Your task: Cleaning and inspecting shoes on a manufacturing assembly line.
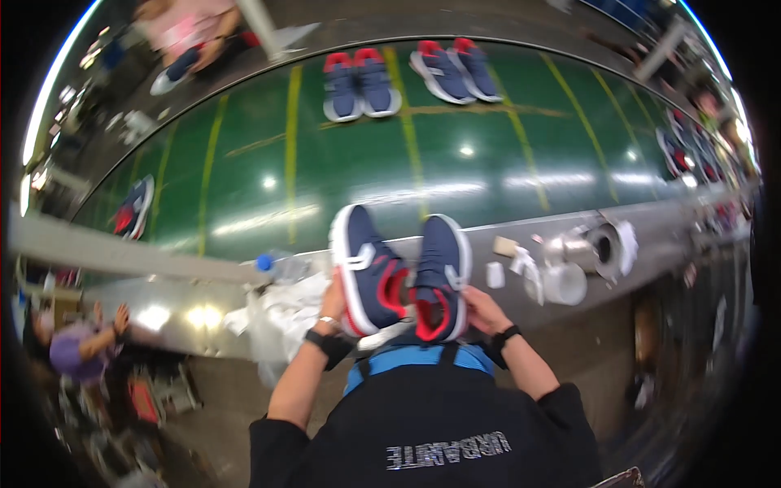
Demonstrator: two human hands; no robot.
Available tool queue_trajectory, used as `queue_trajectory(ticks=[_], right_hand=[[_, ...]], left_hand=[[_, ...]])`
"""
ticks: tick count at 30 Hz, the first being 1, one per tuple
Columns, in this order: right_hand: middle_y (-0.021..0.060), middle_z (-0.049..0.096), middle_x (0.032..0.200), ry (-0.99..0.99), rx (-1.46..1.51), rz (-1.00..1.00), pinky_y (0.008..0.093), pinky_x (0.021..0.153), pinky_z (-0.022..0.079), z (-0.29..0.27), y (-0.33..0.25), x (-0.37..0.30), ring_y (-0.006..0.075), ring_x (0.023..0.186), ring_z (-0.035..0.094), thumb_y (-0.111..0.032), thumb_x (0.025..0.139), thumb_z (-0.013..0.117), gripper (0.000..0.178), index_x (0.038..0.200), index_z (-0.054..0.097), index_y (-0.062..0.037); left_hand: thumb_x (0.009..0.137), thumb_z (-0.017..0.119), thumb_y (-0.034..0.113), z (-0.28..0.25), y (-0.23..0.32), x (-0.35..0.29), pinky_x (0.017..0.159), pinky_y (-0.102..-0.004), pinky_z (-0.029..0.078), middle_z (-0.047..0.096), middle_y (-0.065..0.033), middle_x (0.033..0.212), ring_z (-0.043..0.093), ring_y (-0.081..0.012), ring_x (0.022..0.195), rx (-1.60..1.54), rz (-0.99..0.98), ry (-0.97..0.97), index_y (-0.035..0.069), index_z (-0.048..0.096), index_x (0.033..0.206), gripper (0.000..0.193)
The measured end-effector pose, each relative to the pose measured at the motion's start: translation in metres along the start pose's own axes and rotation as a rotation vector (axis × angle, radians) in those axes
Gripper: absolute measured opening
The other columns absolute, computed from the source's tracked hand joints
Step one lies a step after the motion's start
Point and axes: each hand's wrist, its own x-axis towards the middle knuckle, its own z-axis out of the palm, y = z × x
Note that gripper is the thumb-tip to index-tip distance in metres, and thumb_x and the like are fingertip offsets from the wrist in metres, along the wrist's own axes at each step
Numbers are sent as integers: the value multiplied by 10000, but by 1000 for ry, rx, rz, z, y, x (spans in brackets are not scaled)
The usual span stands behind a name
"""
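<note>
A navy sneaker (370, 276) with a white sole and red lining is gripped at its outer side by my left hand (332, 302). My right hand (483, 312) is closed on the matching sneaker (440, 272), its fingers along the outer side near the heel. Both shoes are held side by side in front of my body, toes pointing away and openings toward me. The left one tilts so that its white sole edge shows. Parts of my fingers are hidden behind the shoes.
Beyond a metal ledge (213, 294) runs a green conveyor belt (342, 175) with yellow lines, carrying several similar sneakers (362, 85). White crumpled paper (299, 305) and a blue-capped bottle (281, 264) lie left; metal containers (569, 248) stand right. A person (187, 28) holds a shoe across the belt.
</note>
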Motion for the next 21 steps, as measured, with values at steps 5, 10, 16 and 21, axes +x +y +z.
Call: queue_trajectory(ticks=[5, 10, 16, 21], right_hand=[[83, 600, 943, 361, -844, -357, 279, 708, 466, -20, -6, -16, 158, 794, 578, -158, 817, 581, 291, 1093, 563, -68], [156, 535, 960, 1036, -1328, -818, 388, 841, 389, -46, -62, -4, 315, 938, 491, -69, 727, 598, 282, 1005, 561, -44], [142, 529, 898, 1085, -1436, -596, 395, 762, 409, -117, -62, 15, 326, 886, 513, -44, 766, 538, 180, 945, 565, -44], [77, 594, 832, 768, -922, -909, 260, 650, 451, -20, -98, -12, 156, 727, 574, -34, 787, 578, 146, 927, 612, -13]], left_hand=[[941, 289, 430, 10, 32, -26, 910, -277, 396, 543, -119, 1162, 532, -185, 1031, -117, -59, -77, -37, 432, 1226, 566], [949, 268, 413, 0, 50, -55, 917, -283, 404, 536, -127, 1165, 533, -186, 1039, -189, -108, -190, -8, 423, 1243, 536], [953, 282, 365, 4, 63, -80, 865, -277, 446, 540, -124, 1158, 563, -171, 986, 70, -171, -344, -25, 428, 1228, 499], [936, 290, 280, -1, 72, -100, 892, -299, 439, 547, -157, 1148, 574, -207, 990, 47, -326, -420, -46, 419, 1223, 453]])
